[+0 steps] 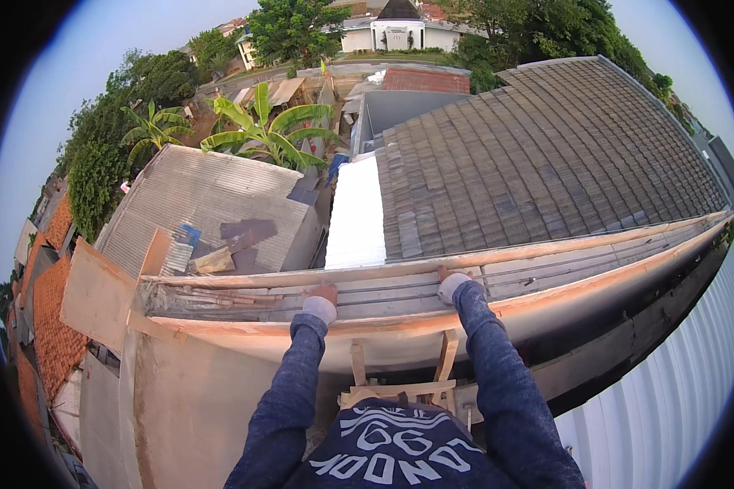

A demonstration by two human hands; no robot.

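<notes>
A long wooden formwork trough [546, 303] runs across in front of me, with thin steel rods [383, 289] lying lengthwise inside. My left hand [324, 293], with a pale cuff at the wrist, is closed on a rod left of the trough's middle. Farther right, my right hand [444, 275] reaches over to the far board [514, 253]. Its fingers look curled, but what they grip is hidden behind the cuff. Several thin sticks or rod ends [228, 297] lie bunched at the trough's left end.
Wooden struts [447, 356] stand below the near board, above a crosspiece [408, 389] close to my body. A tiled roof [546, 163] and white sheet [356, 212] lie beyond. Left are a loose panel [98, 293] and corrugated roof [196, 187]; lower right, a metal roof [652, 407].
</notes>
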